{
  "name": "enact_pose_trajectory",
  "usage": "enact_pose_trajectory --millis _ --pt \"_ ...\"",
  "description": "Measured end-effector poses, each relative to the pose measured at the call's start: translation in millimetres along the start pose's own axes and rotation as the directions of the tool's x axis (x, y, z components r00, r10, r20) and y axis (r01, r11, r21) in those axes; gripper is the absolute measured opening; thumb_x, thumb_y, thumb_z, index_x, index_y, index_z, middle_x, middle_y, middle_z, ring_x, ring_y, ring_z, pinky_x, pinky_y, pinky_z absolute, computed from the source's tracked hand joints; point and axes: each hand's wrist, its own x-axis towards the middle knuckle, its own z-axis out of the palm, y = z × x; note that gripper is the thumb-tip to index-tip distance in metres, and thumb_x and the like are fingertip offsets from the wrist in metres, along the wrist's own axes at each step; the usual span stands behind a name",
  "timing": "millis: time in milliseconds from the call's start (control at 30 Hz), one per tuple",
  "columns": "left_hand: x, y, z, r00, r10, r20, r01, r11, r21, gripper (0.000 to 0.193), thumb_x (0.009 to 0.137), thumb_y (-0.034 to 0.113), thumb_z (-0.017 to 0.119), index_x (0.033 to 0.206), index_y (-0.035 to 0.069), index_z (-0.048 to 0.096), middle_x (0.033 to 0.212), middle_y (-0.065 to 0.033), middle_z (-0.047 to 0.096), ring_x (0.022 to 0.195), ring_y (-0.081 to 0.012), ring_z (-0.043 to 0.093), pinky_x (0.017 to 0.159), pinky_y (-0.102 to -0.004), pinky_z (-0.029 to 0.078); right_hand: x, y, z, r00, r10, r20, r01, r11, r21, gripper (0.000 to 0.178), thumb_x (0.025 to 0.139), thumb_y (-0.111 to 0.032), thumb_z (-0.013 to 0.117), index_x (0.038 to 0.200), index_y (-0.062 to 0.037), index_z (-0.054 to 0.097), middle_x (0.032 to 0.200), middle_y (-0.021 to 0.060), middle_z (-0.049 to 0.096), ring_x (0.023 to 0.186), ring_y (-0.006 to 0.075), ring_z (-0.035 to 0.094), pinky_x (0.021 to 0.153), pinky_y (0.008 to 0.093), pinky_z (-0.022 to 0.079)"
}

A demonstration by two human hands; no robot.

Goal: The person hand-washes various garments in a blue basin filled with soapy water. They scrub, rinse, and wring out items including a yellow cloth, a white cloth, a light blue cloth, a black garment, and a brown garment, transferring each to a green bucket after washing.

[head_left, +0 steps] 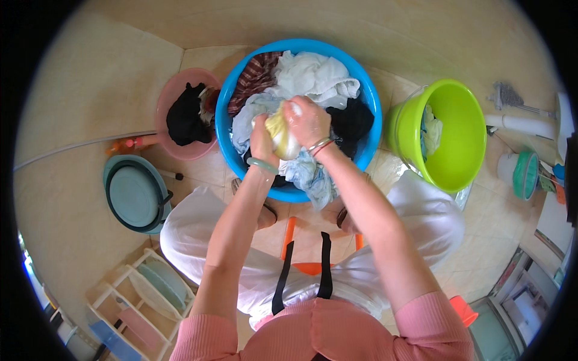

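A bunched yellow-and-white wet cloth (277, 131) is gripped between my two hands above a big blue basin (372, 96). My left hand (262, 142) closes on its left side, a pale green bangle at that wrist. On the cloth's upper right my right hand (309, 123) is closed too, with whitish suds on the fingers. Around them in the basin lie a white garment (313, 77), a dark red plaid garment (254, 79), a black garment (351, 123) and light blue cloth (312, 178), which hangs over the near rim.
Left of the basin stands a pink basin (164, 114) with black clothing (188, 117). Nearer are stacked grey-green basins (133, 195) and a white rack (135, 295). To the right a lime green bucket (460, 138) holds some pale cloth. My knees flank the blue basin.
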Motion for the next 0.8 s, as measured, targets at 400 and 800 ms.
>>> enact_pose_trajectory --millis 400,800 --pt "-100.7 58.7 54.4 0.959 0.220 0.179 -0.256 0.944 0.210 0.044 0.090 0.042 0.063 0.109 0.003 0.062 0.103 -0.0091 0.067 0.091 -0.0193 0.065 0.083 -0.0333 0.051 -50.3 65.4 -19.1 0.300 0.547 0.781 -0.951 0.114 0.286 0.089 0.085 -0.081 0.036 0.119 -0.0029 0.060 0.109 0.0194 0.068 0.090 0.0332 0.069 0.075 0.0434 0.056" --pt "-145.6 1.7 -25.9 0.803 -0.097 0.588 -0.277 0.813 0.512 0.029 0.090 0.019 0.067 0.113 0.001 0.067 0.112 -0.0027 0.065 0.104 -0.0116 0.060 0.094 -0.0269 0.045 -22.5 -18.5 -89.7 0.771 0.165 0.616 -0.625 0.387 0.678 0.015 0.089 -0.013 0.066 0.099 -0.0021 0.063 0.084 0.0053 0.067 0.070 0.0148 0.064 0.062 0.0288 0.053"
